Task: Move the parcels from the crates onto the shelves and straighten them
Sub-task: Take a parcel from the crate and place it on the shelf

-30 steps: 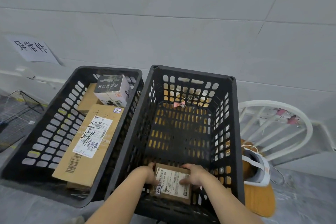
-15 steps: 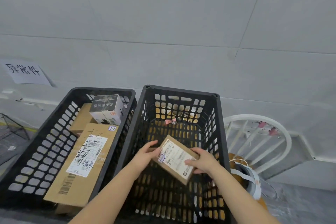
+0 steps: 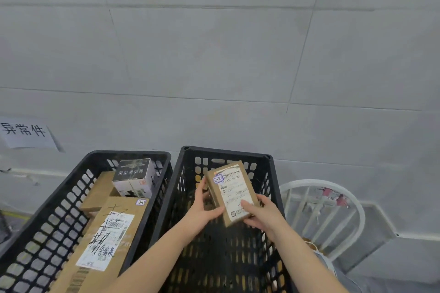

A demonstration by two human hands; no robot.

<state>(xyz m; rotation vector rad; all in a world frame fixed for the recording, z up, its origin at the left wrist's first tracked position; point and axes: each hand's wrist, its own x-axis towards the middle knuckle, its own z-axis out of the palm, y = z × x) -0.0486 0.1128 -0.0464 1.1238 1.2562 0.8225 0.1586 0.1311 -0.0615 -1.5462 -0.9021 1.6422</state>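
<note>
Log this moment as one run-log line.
small parcel | held by left hand and right hand | above right crate | not shelved

Grey tiled wall [image 3: 214,54], paper sign [image 3: 26,134] with black characters at left, white chair [image 3: 333,209] at right.

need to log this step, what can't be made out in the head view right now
- Shelves: none in the head view.
- Small parcel: fine label print too small to read; its underside faces away, partly covered by left hand and right hand.
- Left crate: near end cut off by the bottom edge; the long box hides what lies under it.
- Right crate: floor partly hidden by both forearms.
</note>
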